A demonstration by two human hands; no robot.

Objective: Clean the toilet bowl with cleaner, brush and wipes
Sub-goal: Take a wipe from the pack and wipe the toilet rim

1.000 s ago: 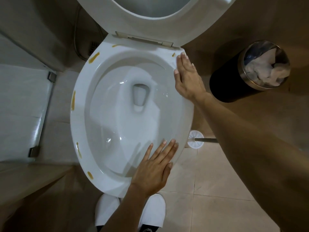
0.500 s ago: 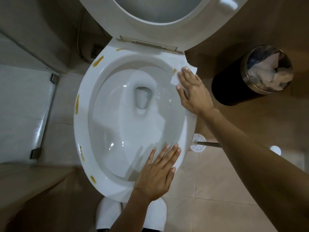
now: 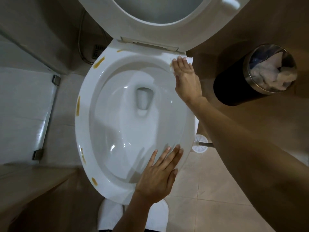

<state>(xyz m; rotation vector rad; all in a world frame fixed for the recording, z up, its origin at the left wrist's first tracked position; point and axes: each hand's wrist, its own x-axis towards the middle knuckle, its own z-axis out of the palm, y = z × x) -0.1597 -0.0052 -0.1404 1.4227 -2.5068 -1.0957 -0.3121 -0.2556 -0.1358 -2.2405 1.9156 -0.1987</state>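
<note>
The bowl (image 3: 133,114) lies open; the raised seat (image 3: 117,22) blocks behind, the bin (image 3: 234,91) and brush (image 3: 201,144) crowd the right.

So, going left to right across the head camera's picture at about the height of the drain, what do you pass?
Glass shower panel → yellow stain on the toilet rim → drain opening → right hand pressing a white wipe → black waste bin.

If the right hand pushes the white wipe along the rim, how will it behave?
The wipe looks thin and floppy, so it would probably bunch. Flat fingers of the right hand should drag it along. The glossy rim likely lets it slide easily.
</note>
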